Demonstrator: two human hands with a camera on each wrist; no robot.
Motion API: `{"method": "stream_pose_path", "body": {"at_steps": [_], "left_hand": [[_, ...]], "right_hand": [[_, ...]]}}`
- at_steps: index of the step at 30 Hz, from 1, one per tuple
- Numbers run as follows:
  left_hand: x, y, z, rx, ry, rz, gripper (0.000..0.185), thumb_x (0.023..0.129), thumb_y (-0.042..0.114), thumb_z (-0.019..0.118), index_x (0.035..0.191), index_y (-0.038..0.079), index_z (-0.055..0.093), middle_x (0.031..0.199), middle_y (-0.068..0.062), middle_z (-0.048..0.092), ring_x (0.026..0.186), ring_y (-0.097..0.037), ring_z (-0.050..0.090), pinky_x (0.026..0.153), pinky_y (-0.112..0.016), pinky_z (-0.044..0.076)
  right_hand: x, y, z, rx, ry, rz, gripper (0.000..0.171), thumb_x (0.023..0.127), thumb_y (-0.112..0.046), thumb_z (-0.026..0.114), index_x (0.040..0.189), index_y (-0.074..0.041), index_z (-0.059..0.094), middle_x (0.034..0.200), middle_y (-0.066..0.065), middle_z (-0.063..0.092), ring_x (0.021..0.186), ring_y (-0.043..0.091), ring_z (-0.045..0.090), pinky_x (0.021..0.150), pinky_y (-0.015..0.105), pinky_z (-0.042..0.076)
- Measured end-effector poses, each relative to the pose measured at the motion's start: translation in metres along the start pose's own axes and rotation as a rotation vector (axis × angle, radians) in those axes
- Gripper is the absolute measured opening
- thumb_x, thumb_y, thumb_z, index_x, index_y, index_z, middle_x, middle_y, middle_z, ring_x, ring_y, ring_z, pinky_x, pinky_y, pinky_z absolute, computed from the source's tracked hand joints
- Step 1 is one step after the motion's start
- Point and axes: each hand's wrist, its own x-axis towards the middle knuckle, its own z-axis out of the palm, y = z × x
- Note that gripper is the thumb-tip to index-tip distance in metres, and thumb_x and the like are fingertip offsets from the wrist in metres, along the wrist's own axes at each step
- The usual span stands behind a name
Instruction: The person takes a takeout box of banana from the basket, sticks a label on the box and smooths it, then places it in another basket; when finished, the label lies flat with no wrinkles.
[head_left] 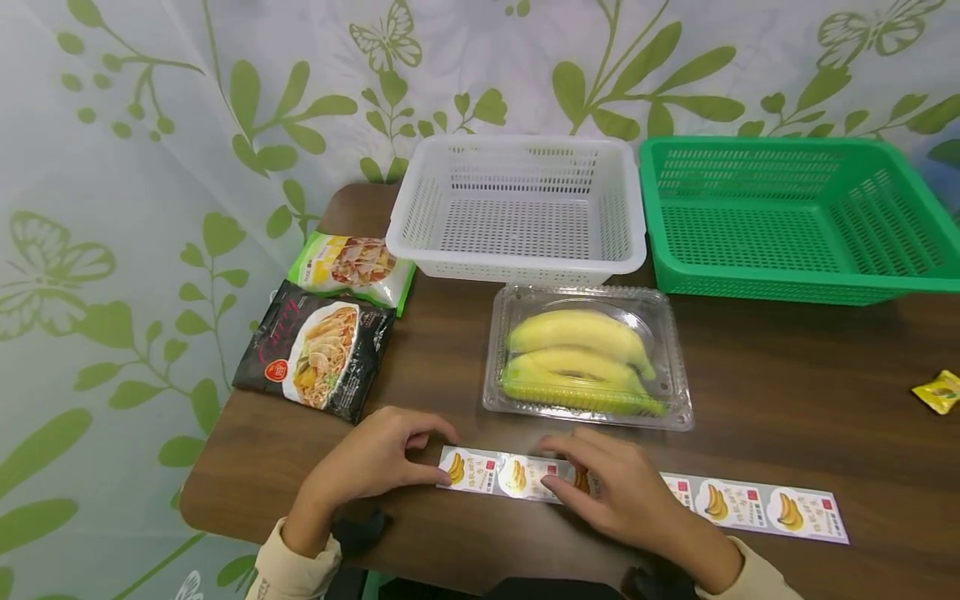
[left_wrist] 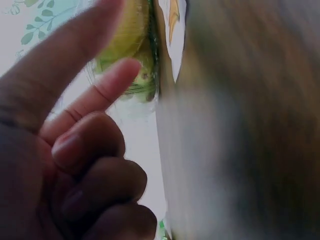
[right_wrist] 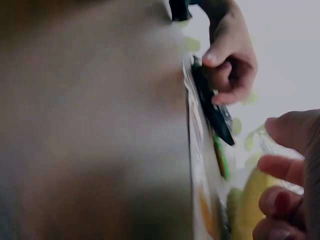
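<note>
A long strip of banana stickers (head_left: 750, 504) lies along the front of the brown table (head_left: 787, 367). My left hand (head_left: 442, 454) pinches the strip's left end between thumb and curled fingers. Further along the strip, my right hand (head_left: 562, 467) rests with its fingers curled and pinches at a sticker. Just behind both hands sits a clear lidded box of bananas (head_left: 585, 358). In the left wrist view my left hand (left_wrist: 100, 100) is close up, with the blurred bananas (left_wrist: 125, 35) beyond it. In the right wrist view my right hand's fingers (right_wrist: 280, 165) are at the lower right.
A white basket (head_left: 517, 267) and a green basket (head_left: 787, 287) stand at the back of the table. Two noodle packets, one black (head_left: 315, 350) and one green (head_left: 352, 271), lie at the left. A small yellow wrapped sweet (head_left: 937, 390) lies at the right edge.
</note>
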Motion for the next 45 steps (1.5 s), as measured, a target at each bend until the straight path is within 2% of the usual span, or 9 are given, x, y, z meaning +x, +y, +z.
{"method": "stream_pose_path", "body": {"at_steps": [4,8,12,16,20,24,37,45], "left_hand": [[0.0,-0.002,0.001,0.057,0.025,0.022,0.036,0.068,0.046,0.08,0.096,0.031,0.062,0.062,0.012,0.029,0.055,-0.001,0.027,0.055,-0.021,0.03],[0.001,-0.003,0.003,0.071,0.031,0.022,0.038,0.066,0.047,0.08,0.094,0.03,0.061,0.063,0.012,0.029,0.055,-0.001,0.027,0.055,-0.022,0.029],[0.003,-0.003,0.006,0.063,0.002,0.011,0.043,0.066,0.049,0.08,0.102,0.031,0.063,0.061,0.012,0.026,0.054,-0.002,0.025,0.055,-0.021,0.028],[0.005,-0.002,0.008,0.07,-0.034,0.018,0.048,0.066,0.048,0.08,0.107,0.031,0.063,0.06,0.012,0.028,0.053,-0.002,0.026,0.053,-0.021,0.028],[0.005,-0.001,0.01,0.105,-0.033,0.022,0.045,0.066,0.047,0.081,0.104,0.032,0.062,0.062,0.013,0.032,0.054,-0.002,0.029,0.053,-0.021,0.027],[0.005,0.001,0.012,0.121,-0.028,0.02,0.043,0.066,0.048,0.081,0.102,0.032,0.062,0.062,0.014,0.032,0.055,-0.001,0.029,0.053,-0.021,0.028],[0.005,0.003,0.014,0.151,-0.032,0.04,0.037,0.07,0.046,0.078,0.1,0.031,0.062,0.062,0.015,0.032,0.055,0.0,0.029,0.053,-0.021,0.027],[0.004,0.005,0.013,0.143,-0.04,0.03,0.033,0.072,0.045,0.077,0.097,0.031,0.062,0.061,0.014,0.033,0.054,0.0,0.029,0.052,-0.02,0.026]], "right_hand": [[-0.004,0.007,0.01,0.021,-0.009,0.027,0.04,0.074,-0.022,0.08,0.111,-0.021,0.065,0.071,-0.015,0.044,0.058,-0.006,0.036,0.054,0.007,0.028],[-0.008,0.01,0.017,0.023,-0.005,0.055,0.037,0.073,-0.023,0.08,0.107,-0.02,0.067,0.07,-0.015,0.043,0.056,-0.006,0.034,0.052,0.006,0.027],[-0.01,0.014,0.021,0.01,0.005,0.062,0.036,0.073,-0.024,0.081,0.106,-0.021,0.067,0.069,-0.015,0.042,0.055,-0.005,0.034,0.051,0.007,0.027],[-0.009,0.015,0.022,-0.029,-0.009,0.055,0.041,0.071,-0.031,0.082,0.109,-0.022,0.067,0.072,-0.016,0.042,0.057,-0.005,0.034,0.053,0.008,0.027],[-0.01,0.014,0.022,-0.074,-0.041,0.056,0.046,0.069,-0.039,0.082,0.111,-0.025,0.066,0.083,-0.017,0.048,0.059,-0.006,0.035,0.054,0.008,0.027],[-0.011,0.014,0.022,-0.095,-0.058,0.061,0.043,0.069,-0.04,0.081,0.108,-0.026,0.067,0.089,-0.017,0.052,0.058,-0.007,0.036,0.054,0.008,0.027],[-0.012,0.013,0.022,-0.099,-0.061,0.055,0.047,0.067,-0.045,0.082,0.106,-0.025,0.068,0.086,-0.017,0.049,0.057,-0.012,0.035,0.052,0.006,0.027],[-0.011,0.011,0.022,-0.103,-0.074,0.067,0.044,0.069,-0.044,0.08,0.107,-0.025,0.067,0.085,-0.017,0.048,0.057,-0.013,0.035,0.052,0.007,0.028]]}}
